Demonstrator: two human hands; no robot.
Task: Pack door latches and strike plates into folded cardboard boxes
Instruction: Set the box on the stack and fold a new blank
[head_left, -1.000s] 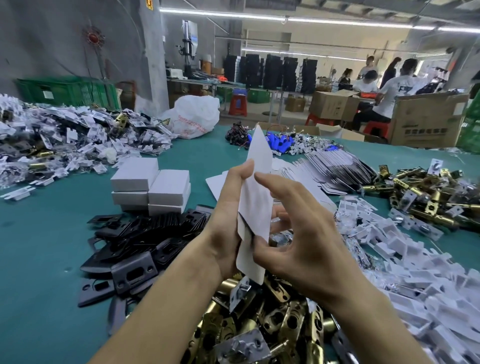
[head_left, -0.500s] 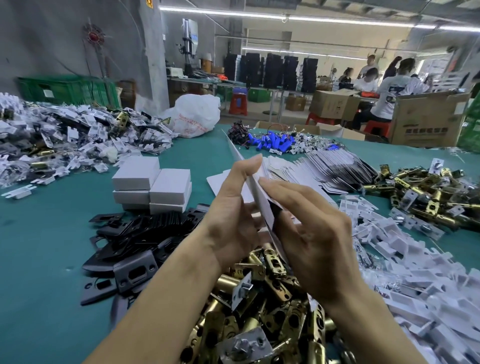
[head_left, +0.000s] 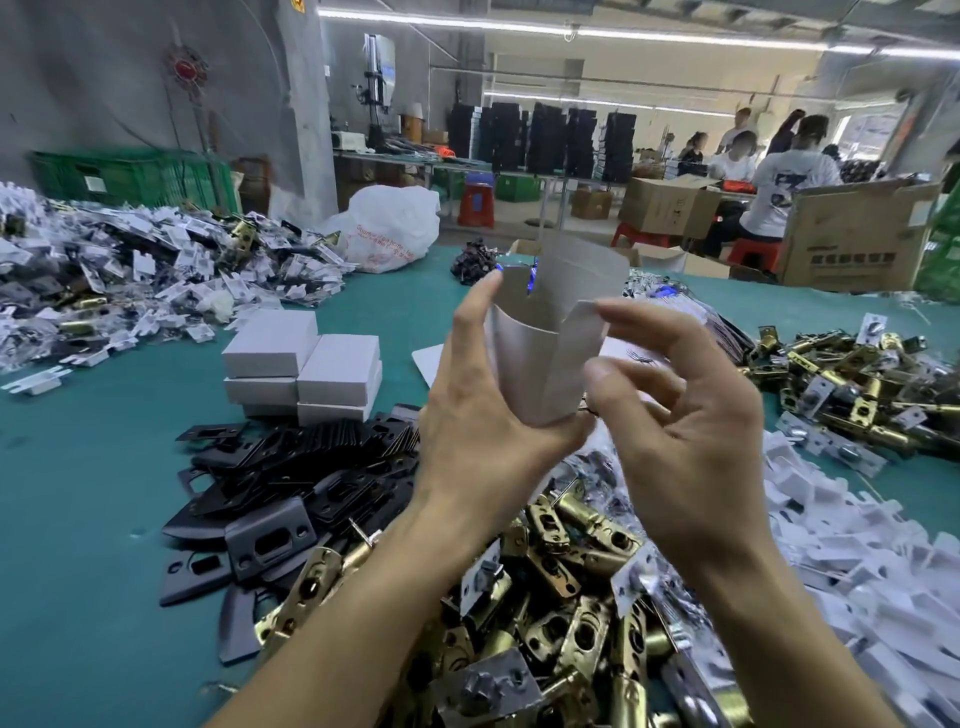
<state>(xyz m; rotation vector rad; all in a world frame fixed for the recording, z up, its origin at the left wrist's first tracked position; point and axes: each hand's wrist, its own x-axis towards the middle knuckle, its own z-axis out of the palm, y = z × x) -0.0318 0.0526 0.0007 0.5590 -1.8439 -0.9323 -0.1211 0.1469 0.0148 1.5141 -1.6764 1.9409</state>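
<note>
Brass latches (head_left: 576, 618) lay heaped nearest on teal surface (head_left: 78, 493). Above them left hand (head_left: 467, 441) gripped half-opened cardboard box (head_left: 530, 364) by its left side, right hand (head_left: 696, 441) pinched its right flap, thumb and index. Black strike plates (head_left: 311, 478) at left, closed white boxes (head_left: 306, 364) stacked beyond

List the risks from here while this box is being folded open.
1. The box is only half open, and the left hand grips its lower part. With the right hand just at a flap's edge, a flap could crease or bend the wrong way.
2. It is held above the latches. If it slips, it may drop among them and get dented.
</note>
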